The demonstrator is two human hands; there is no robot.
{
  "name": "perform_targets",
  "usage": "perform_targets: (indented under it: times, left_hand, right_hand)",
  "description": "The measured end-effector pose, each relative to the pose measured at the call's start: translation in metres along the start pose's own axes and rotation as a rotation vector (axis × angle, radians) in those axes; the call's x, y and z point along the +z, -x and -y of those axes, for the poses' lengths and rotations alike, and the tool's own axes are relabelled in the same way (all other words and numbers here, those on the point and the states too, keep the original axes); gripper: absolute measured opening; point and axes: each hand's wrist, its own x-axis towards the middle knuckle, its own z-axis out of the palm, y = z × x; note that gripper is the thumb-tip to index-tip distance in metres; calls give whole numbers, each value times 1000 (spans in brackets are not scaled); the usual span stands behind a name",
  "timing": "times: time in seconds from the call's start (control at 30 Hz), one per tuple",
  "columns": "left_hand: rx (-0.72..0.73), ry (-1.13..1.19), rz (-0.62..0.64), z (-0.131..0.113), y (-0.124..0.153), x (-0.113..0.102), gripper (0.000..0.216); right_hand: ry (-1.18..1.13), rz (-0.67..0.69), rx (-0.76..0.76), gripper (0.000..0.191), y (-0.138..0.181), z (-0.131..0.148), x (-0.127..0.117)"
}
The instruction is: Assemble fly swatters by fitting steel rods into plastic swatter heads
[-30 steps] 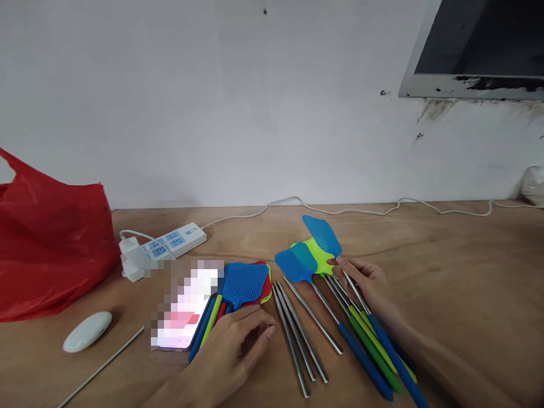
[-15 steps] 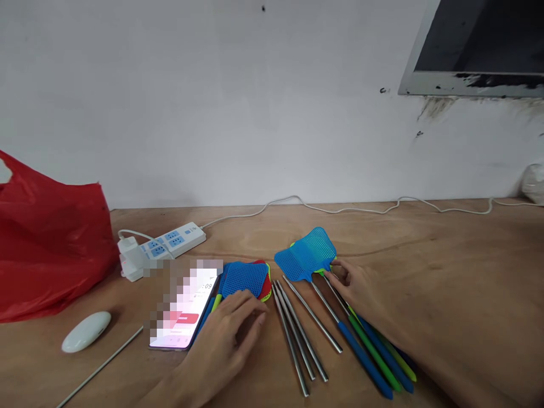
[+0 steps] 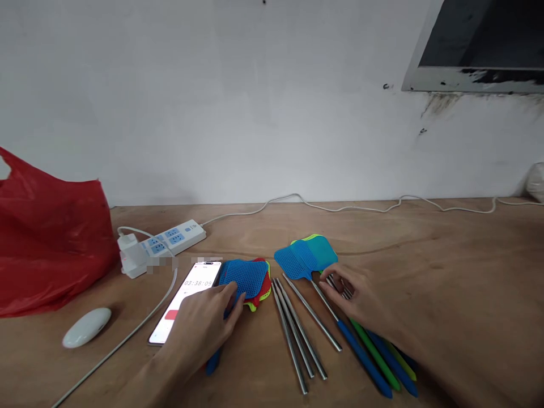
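My left hand [image 3: 210, 314] is closed round the neck of a blue fly swatter [image 3: 244, 277] at the centre left. Red and yellow-green swatter heads show beneath that one, and a blue handle [image 3: 213, 361] comes out below my hand. My right hand [image 3: 355, 292] pinches the metal shaft of a fly swatter whose blue head [image 3: 322, 252] overlaps another blue head [image 3: 293, 259]. Its fingertips partly hide the shafts. Blue, green [image 3: 376, 354] and yellow-green handles fan out under my right wrist. Between my hands lie several bare metal rods [image 3: 297, 334].
A lit phone [image 3: 193, 286] lies beside my left hand, partly covered by it. Further left are a white power strip [image 3: 182, 238] with a plugged-in charger, a white cable [image 3: 123, 343], a white mouse-shaped object [image 3: 87, 327] and a red plastic bag [image 3: 55, 243]. A wall stands behind the table.
My left hand has moved left and down, over part of the phone, and closed at the swatter's neck. My right hand has shifted slightly, and the rear blue swatter head has slid down, baring more yellow-green behind it.
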Motion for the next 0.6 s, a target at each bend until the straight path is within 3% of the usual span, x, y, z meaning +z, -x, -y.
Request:
perform_targets:
  times: [0.13, 0.2, 0.37, 0.6]
  left_hand:
    - [-87, -85, 65, 1, -1, -7, 44]
    - [-33, -105, 90, 4, 0, -10, 48]
    - [187, -96, 78, 9, 5, -7, 44]
    - [130, -121, 55, 10, 11, 1, 35]
  right_hand:
    - [-33, 185, -62, 5, 4, 14, -1]
    - [19, 235, -62, 4, 6, 16, 1]
    - [111, 252, 1, 17, 9, 18, 7]
    - [142, 280, 1, 20, 11, 24, 11]
